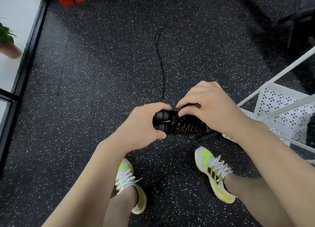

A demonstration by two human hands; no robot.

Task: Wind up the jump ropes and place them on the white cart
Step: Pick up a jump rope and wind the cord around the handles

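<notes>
Black jump rope (180, 124), two handles side by side with cord coiled round them, held crosswise between both hands above the speckled floor (102, 73). Left hand (143, 126) curled round the handle ends, thumb underneath. Right hand (209, 107) arched over the coil, fingertips pinching cord. One loose tail (159, 56) trailing away beyond the hands. One white cart (281, 111) just right of the right hand. Two sneakers (213, 172) below.
</notes>
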